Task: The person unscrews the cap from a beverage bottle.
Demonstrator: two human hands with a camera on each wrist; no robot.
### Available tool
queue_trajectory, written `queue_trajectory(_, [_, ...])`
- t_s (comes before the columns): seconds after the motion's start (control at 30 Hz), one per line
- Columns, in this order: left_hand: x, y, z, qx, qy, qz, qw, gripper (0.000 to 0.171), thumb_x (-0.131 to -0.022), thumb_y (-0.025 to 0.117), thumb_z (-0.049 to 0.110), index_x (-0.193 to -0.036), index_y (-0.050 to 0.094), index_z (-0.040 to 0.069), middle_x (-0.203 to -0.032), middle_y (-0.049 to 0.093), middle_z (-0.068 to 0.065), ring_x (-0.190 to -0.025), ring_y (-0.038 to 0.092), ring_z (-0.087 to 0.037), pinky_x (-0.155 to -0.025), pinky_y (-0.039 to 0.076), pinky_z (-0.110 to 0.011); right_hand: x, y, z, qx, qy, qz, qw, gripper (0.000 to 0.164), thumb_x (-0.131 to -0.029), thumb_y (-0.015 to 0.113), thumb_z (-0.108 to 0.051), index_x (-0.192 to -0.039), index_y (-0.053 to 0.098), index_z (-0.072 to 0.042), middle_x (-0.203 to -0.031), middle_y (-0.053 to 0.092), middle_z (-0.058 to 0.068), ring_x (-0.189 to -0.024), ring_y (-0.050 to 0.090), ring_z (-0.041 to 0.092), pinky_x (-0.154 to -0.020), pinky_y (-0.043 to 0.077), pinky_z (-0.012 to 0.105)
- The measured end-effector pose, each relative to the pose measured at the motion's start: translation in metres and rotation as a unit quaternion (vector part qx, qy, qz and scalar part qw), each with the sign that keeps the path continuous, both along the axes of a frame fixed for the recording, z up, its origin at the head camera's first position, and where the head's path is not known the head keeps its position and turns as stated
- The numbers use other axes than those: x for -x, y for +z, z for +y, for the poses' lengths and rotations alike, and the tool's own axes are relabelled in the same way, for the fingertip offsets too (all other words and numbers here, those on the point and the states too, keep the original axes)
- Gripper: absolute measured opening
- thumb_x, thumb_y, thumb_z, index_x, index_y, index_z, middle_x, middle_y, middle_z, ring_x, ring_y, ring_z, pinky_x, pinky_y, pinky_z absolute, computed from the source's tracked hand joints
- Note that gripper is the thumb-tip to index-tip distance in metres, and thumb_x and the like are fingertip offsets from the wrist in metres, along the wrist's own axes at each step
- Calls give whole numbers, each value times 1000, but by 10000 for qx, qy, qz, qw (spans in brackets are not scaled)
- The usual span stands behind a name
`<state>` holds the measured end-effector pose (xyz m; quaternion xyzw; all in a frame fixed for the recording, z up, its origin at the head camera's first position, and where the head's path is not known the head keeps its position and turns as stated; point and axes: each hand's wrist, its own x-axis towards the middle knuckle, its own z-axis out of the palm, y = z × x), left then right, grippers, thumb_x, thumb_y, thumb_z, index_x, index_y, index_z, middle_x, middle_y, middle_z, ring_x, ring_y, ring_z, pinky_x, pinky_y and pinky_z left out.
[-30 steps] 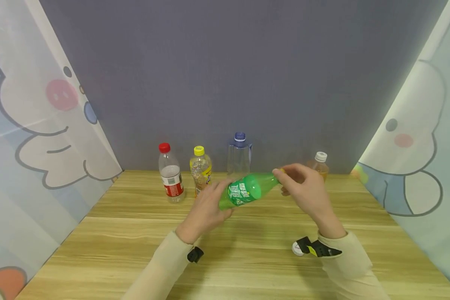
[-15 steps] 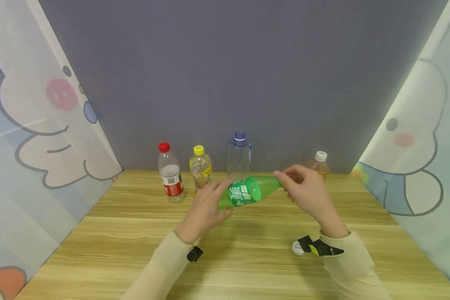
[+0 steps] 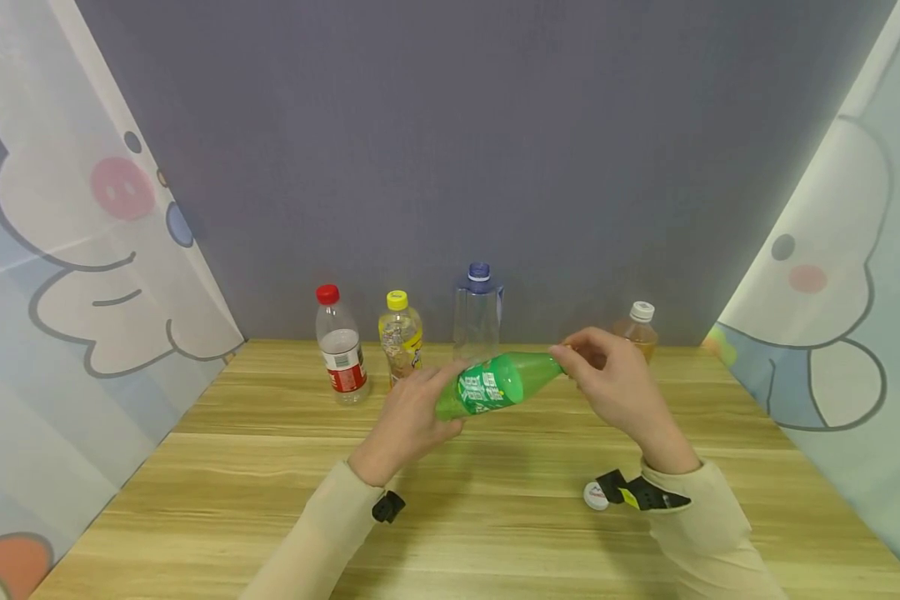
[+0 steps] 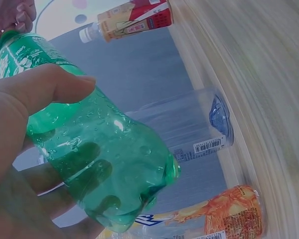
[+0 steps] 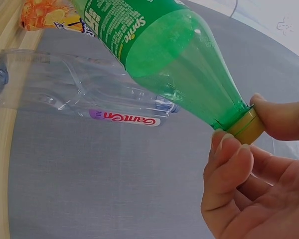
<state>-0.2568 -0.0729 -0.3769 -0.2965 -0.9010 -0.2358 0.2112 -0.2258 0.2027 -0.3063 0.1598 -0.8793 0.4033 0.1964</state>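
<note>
A green Sprite bottle (image 3: 521, 377) is held tilted in the air over the table, its neck toward the right. My left hand (image 3: 412, 417) grips its lower body, the thumb lying across the side in the left wrist view. At the other end my right hand (image 3: 615, 379) pinches the yellow cap (image 5: 248, 127) between thumb and fingers. The cap sits on the bottle's neck in the right wrist view. Behind the bottle stands a clear bottle (image 3: 478, 317) with a blue neck, which shows no cap on top.
At the back left stand a red-capped bottle (image 3: 342, 358) and a yellow-capped bottle (image 3: 401, 333). A white-capped bottle (image 3: 640, 329) stands at the back right, partly behind my right hand. Near my right wrist a white cap (image 3: 596, 496) lies on the wooden table (image 3: 495, 533).
Over the last second the right fingers have shifted on the cap, covering its yellow more. The bottle's neck has dipped slightly; the left hand keeps its grip.
</note>
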Motion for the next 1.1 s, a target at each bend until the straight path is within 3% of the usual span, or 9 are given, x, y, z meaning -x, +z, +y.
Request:
queue_trajectory(0.33, [-1, 1, -1, 8, -162, -138, 9998, 83, -72, 92, 13, -145, 54, 20, -112, 71, -9, -98, 67, -26, -80, 54, -44, -1, 0, 0, -109, 56, 199, 9997, 16, -100, 67, -22, -104, 72, -8, -88, 69, 3, -76, 59, 17, -67, 48, 28])
queue_trajectory(0.67, [-3, 2, -2, 22, -155, -212, 9997, 82, -72, 92, 14, -145, 55, 18, -116, 71, -11, -104, 66, -30, -85, 55, -48, 3, -4, 4, -235, 283, 295, 9989, 9, -99, 67, -15, -106, 69, -9, -86, 64, 1, -74, 56, 18, -65, 47, 29])
queue_trajectory(1.1, [-2, 2, -3, 143, -299, -500, 9982, 85, -74, 90, 13, -149, 51, 18, -119, 70, -9, -106, 65, -29, -82, 56, -46, 6, -6, 8, -397, 656, 716, 9945, 11, -95, 70, -4, -105, 69, -7, -91, 70, 0, -75, 60, 14, -67, 50, 25])
